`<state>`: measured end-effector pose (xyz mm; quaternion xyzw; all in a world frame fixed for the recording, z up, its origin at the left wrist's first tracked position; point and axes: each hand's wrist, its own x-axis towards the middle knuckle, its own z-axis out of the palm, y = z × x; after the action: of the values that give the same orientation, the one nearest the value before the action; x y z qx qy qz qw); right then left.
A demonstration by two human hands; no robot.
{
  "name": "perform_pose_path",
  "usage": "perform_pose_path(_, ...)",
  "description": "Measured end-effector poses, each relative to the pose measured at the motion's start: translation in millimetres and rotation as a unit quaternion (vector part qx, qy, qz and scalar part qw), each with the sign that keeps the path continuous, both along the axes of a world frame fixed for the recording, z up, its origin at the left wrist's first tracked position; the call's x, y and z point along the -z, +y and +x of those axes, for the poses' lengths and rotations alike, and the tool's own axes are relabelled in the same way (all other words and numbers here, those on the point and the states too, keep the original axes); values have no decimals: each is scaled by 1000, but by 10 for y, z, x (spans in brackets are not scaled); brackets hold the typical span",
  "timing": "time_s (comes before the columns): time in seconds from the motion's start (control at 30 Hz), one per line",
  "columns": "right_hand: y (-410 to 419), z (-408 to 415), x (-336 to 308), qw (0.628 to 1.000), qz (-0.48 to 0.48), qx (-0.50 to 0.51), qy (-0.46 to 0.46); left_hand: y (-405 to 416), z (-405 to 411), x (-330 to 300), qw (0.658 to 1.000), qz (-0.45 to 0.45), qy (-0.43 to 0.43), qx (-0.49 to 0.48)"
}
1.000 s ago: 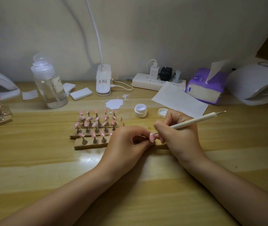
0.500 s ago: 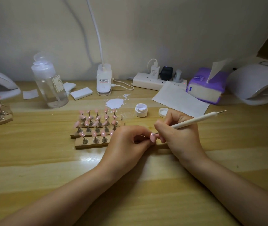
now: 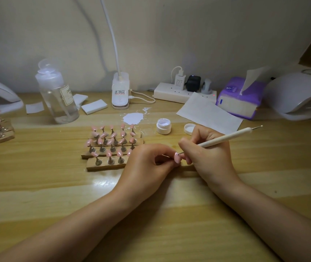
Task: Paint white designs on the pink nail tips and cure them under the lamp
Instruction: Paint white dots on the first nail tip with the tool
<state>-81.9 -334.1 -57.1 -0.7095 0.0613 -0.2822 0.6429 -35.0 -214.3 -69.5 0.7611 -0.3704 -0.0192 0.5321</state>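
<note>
As half a second ago, dotting pen (image 3: 224,138) tip on pink nail tip (image 3: 177,159)

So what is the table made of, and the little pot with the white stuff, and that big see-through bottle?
The table looks like pale wood, smooth and a bit glossy: you can see grain stripes and light shining off it. The little pot seems to be white plastic, plain and matte. The bottle is probably clear plastic, since you see right through it, though glass can't be ruled out.

Light: dim, warm, from overhead.
Glare: pale sheen on tabletop (image 3: 101,183) near 7 o'clock of centre.
Shadows: soft on wall (image 3: 169,35) at 12 o'clock.
Edges: wide-angle bowing, corners soft.
Focus: centre sharp.
</note>
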Motion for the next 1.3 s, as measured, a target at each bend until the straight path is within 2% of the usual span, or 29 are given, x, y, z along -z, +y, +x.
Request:
perform_pose_path(0.37, -6, 18, 9, 1000, 17, -1, -3, -3, -4, -10, 1000, 6, -1, 1)
perform_pose_path(0.57, -2, 24, -9, 997, 70, 2, -16, 2, -5, -15, 1000, 7, 6, 1)
perform_pose_path(0.77, -8, 6, 3, 1000, 12, 5, 0, 0, -6, -19, 1000, 4, 4, -5)
perform_pose_path(1.3, 9, -7, -6, 1000, 22, -14, 9, 6, -6, -27, 1000, 9, 2, -3)
